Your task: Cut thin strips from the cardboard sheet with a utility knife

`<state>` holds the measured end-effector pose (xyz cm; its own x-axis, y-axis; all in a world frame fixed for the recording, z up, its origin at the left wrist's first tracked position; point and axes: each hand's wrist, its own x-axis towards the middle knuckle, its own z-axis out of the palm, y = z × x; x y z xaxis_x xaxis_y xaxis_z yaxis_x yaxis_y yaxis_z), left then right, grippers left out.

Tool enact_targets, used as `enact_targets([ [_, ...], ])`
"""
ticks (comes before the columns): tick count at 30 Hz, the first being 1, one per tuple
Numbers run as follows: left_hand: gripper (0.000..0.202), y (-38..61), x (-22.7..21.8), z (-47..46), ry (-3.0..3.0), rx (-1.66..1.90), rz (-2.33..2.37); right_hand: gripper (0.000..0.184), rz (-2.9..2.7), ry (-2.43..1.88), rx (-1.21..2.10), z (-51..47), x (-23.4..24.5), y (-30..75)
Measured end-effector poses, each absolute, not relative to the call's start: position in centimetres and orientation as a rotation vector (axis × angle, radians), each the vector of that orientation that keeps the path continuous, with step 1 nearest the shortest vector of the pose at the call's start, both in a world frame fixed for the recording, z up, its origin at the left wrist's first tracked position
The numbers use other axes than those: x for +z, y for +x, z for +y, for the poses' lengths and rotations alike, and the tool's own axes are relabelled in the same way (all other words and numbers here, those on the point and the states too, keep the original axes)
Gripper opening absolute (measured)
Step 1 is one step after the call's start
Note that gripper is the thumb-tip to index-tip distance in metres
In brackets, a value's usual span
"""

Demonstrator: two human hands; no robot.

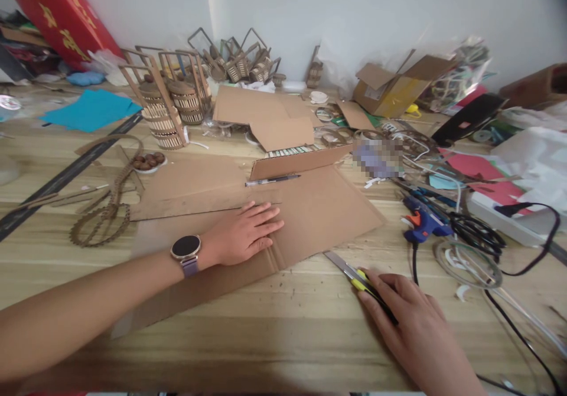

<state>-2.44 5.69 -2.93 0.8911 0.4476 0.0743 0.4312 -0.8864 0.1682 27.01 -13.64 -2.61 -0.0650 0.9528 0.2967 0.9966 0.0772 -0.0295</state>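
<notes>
My left hand [243,234] lies flat on a large sheet of brown cardboard [328,207], its fingers stretched out toward the right. A watch is on that wrist. In my right hand [407,319] is a yellow and black utility knife [361,281], its blade out and pointing up and left beside the cardboard's lower right edge. The blade tip seems close to that edge; whether it touches the table I cannot tell. Another cardboard piece [190,180] overlaps the sheet at the upper left. A pen [272,180] rests on the cardboard beyond my left hand.
Small woven baskets [159,115] stand at the back left, near blue sheets [91,110] and a bowl of brown beads [148,161]. To the right are a blue glue gun [425,219], coiled black cable [478,234] and a tape roll [467,264]. An opened carton [398,86] sits behind.
</notes>
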Motion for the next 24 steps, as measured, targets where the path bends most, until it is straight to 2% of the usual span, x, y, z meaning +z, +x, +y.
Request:
enact_targets([
  [9,0.054,-3.1,-2.6,5.7,2.85,0.373,0.677,0.046,-2.161,-1.924,-0.327,-13.1,-2.8,25.7],
  [24,0.05,-3.2,-2.7,5.7,2.829,0.413,0.656,0.048,-2.144,-1.985,-0.341,-13.3,-2.9,25.4],
])
